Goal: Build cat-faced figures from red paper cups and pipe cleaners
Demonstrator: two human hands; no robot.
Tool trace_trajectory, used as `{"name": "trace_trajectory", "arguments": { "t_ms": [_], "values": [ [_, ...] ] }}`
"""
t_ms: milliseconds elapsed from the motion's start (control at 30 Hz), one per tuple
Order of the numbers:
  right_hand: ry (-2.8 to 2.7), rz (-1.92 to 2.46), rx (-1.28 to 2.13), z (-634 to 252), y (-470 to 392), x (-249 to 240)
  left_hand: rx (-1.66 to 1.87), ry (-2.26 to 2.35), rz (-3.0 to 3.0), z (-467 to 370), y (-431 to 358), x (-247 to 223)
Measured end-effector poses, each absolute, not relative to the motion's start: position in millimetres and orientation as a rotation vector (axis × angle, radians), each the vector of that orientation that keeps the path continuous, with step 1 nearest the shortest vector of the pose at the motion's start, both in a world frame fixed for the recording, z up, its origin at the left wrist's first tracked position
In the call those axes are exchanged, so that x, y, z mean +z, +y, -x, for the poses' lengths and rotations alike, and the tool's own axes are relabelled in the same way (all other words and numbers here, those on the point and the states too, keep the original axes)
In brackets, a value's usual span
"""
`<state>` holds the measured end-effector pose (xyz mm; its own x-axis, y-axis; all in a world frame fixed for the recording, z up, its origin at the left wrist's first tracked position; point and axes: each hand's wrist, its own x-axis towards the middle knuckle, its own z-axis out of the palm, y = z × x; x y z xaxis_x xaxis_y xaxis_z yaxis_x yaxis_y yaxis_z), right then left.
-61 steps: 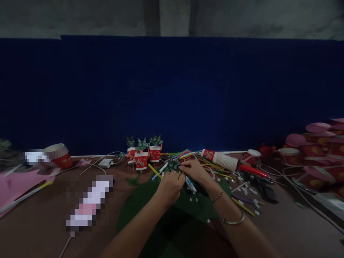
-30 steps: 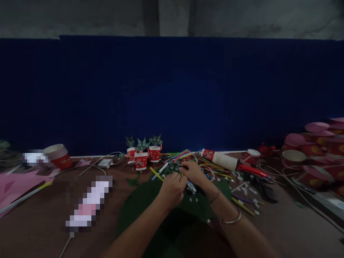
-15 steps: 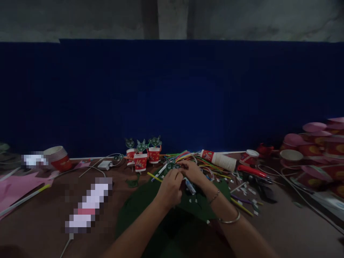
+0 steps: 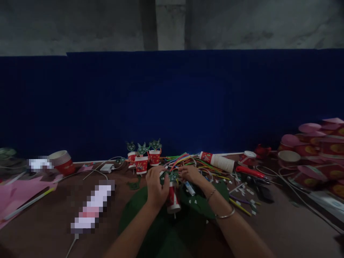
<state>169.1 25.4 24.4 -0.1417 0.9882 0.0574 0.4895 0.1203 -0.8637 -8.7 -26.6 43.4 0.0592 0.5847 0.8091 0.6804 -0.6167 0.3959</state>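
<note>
A red paper-cup figure (image 4: 173, 200) is between my hands over dark green paper, its white rim towards me and a thin stick poking out below. Its green animal face (image 4: 173, 177) shows at the far end. My left hand (image 4: 156, 188) is beside the cup's left side, thumb apart from the fingers; whether it touches the cup is unclear. Close to the face's right edge, my right hand (image 4: 192, 175) has its fingertips pinched together; what they hold is too small to make out. A small bluish-white tube (image 4: 189, 188) lies below that hand.
Several finished cup figures (image 4: 141, 165) stand behind, left of centre. Colourful sticks (image 4: 185, 157) and a cup stack (image 4: 219, 161) lie at the back. A red-handled tool (image 4: 251, 172) and paper scraps are on the right, with pink-topped cups (image 4: 309, 139) beyond. Pink paper (image 4: 21, 193) lies left.
My left hand has moved left and opened away from the green face, revealing the red cup beneath. My right hand remains by the face. The view has tilted up slightly.
</note>
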Motion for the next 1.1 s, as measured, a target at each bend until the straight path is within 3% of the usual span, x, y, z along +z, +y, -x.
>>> {"name": "trace_trajectory", "arguments": {
  "t_ms": [233,467,667,933,1100],
  "values": [
    [-1.84,1.598,0.459,-213.1,28.6,35.5,-1.029,-0.999,2.691,-11.2,-71.0,22.8],
    [-1.882,1.589,0.227,-201.4,8.0,15.8,-0.943,-1.114,2.628,-9.9,-61.3,1.9],
    [-1.839,1.311,-0.072,-191.9,0.3,-12.0,-1.014,-1.122,2.587,-5.7,-61.2,6.7],
    [-1.593,1.273,-0.127,-205.6,4.5,-18.6,-0.974,-1.289,2.512,0.1,-57.9,7.8],
    [-1.622,1.224,-0.097,-200.2,2.1,-17.4,-1.133,-1.482,2.523,9.0,-44.1,-2.3]
  ]
}}
